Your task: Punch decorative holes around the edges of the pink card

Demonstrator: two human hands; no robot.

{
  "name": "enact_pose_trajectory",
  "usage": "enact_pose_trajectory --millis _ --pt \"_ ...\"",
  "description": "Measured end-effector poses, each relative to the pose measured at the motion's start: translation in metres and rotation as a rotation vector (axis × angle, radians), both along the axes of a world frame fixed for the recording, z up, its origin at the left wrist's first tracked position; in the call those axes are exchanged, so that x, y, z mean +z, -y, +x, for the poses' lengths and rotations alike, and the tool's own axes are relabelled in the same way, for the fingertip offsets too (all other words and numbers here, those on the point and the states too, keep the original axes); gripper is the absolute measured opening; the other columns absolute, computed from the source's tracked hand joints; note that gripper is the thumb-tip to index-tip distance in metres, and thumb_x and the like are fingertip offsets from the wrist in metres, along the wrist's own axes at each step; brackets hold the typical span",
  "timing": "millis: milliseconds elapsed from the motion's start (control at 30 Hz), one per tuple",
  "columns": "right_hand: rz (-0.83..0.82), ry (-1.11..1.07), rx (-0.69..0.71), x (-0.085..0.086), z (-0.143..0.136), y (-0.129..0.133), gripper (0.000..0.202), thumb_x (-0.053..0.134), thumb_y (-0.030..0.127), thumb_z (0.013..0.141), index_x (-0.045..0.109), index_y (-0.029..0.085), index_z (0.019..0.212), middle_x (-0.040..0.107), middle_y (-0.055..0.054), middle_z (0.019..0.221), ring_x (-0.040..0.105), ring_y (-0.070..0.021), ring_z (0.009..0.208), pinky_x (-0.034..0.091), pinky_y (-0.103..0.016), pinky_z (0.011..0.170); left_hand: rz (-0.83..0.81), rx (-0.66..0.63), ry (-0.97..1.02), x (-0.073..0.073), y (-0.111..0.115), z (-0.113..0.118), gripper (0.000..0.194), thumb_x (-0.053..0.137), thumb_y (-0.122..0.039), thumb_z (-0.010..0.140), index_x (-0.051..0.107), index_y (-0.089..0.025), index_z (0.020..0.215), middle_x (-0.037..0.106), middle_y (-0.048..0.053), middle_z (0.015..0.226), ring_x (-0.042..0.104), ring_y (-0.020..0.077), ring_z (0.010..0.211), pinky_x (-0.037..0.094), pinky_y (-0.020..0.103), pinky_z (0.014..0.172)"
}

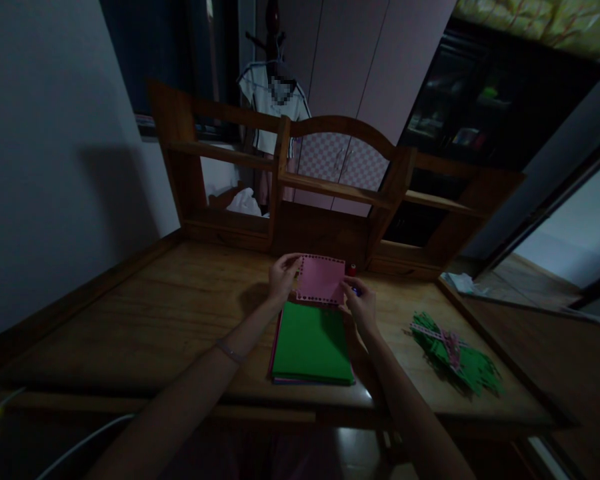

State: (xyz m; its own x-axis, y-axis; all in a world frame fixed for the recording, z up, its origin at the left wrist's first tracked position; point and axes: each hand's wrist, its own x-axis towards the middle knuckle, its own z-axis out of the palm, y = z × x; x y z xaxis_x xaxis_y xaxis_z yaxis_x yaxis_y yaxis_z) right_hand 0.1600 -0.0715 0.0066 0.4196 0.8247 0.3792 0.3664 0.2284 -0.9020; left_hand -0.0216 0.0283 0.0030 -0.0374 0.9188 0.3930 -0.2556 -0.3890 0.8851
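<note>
A pink sheet of paper (322, 279) with dark holes punched along its top, left and bottom edges is held up between both hands. My left hand (283, 277) pinches its left edge near the upper corner. At the right edge, my right hand (361, 301) grips the sheet between thumb and fingers. Just below it on the desk lies a stack of coloured sheets, with green paper (313, 343) on top and pink and bluish edges showing beneath. A small blue thing by the right fingers is too small to name.
Cut green paper pieces (473, 370) with pink punched strips (451, 347) lie in a heap on the right of the wooden desk (180, 307). A small red object (352, 269) stands behind the sheet. A wooden shelf unit (337, 190) rises along the desk's back.
</note>
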Motion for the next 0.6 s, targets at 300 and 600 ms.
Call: enact_pose_trajectory --millis 300,600 --pt "0.027 0.014 -0.012 0.0010 -0.0016 -0.0015 0.034 0.058 0.042 0.073 0.070 0.016 0.092 0.069 -0.008 0.086 0.061 -0.0202 0.075 0.050 -0.030 0.059 0.005 0.064 -0.045 0.0022 0.0026 0.0004 0.026 0.063 -0.037 0.075 0.066 -0.017 0.091 0.068 0.007 0.094 0.062 0.0185 0.089 0.048 0.030 0.080" --pt "0.066 0.065 0.010 -0.0010 0.0003 -0.0025 0.029 0.058 0.039 0.075 0.070 0.017 0.090 0.069 -0.006 0.084 0.061 -0.0194 0.075 0.049 -0.031 0.067 0.019 0.053 -0.040 -0.0022 -0.0025 -0.0013 0.024 0.063 -0.036 0.076 0.065 -0.018 0.091 0.066 0.006 0.093 0.061 0.0184 0.088 0.047 0.030 0.079"
